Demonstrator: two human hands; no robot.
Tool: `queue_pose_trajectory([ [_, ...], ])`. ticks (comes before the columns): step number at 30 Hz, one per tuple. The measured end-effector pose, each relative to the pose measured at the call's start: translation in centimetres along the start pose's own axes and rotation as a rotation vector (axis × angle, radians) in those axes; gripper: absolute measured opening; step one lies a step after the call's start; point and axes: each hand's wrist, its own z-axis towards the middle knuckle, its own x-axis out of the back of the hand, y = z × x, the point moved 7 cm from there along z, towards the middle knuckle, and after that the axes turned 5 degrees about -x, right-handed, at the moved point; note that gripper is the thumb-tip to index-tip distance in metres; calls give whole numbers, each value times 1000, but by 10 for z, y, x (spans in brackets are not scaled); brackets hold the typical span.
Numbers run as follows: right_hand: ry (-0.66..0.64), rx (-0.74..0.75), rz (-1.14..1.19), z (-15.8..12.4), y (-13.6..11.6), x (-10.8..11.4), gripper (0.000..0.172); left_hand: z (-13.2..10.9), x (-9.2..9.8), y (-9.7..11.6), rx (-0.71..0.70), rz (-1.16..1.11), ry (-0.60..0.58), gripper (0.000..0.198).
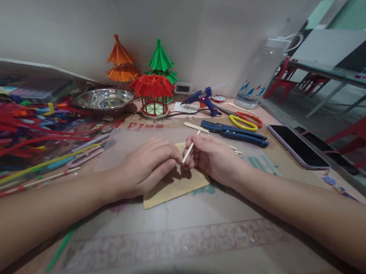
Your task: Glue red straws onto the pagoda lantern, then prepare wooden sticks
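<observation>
A short pale wooden stick (191, 147) stands tilted between the thumb and fingers of my right hand (213, 155), which is closed on it. My left hand (150, 162) comes in from the left, its thumb and fingers drawn together. Its fingertips meet the right fingers at the stick's lower end; whether they grip anything is hidden. Beneath both hands lies a tan rectangular sheet (173, 192). Just behind them are more pale sticks (197, 127) and a blue-handled cutter (234, 133).
Three pipe-cleaner pavilions, orange (120, 59), green (161, 61) and red (152, 87), stand behind. A blue glue gun (203, 99), scissors (246, 121), phone (297, 146) and water bottle (257, 74) are at right. Coloured pipe cleaners (23, 129) and a metal dish (103, 98) lie left.
</observation>
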Motion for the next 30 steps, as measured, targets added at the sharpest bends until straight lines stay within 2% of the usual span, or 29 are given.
queue_pose_trajectory([
  [5, 15, -38, 32, 2, -1, 1, 30, 0, -1, 2, -15, -34, 10, 11],
  [10, -21, 1, -30, -1, -1, -4, 23, 2, -2, -1, 2, -8, 4, 13],
  [14, 45, 131, -169, -8, -12, -3, 41, 4, 0, -3, 15, 35, 6, 17],
  [17, 147, 273, -326, -17, -27, 0, 46, 4, 0, -8, 64, 53, -12, 18],
  [19, 161, 322, -482, -21, -33, -2, 43, 3, -2, -11, 91, 53, -49, 17],
  [25, -57, 347, -1044, -23, -23, -22, 27, 0, -17, -17, 118, 46, -253, 30],
  [30, -78, 495, -1268, -22, -24, -25, 25, -2, -22, -19, 146, 70, -346, 42],
])
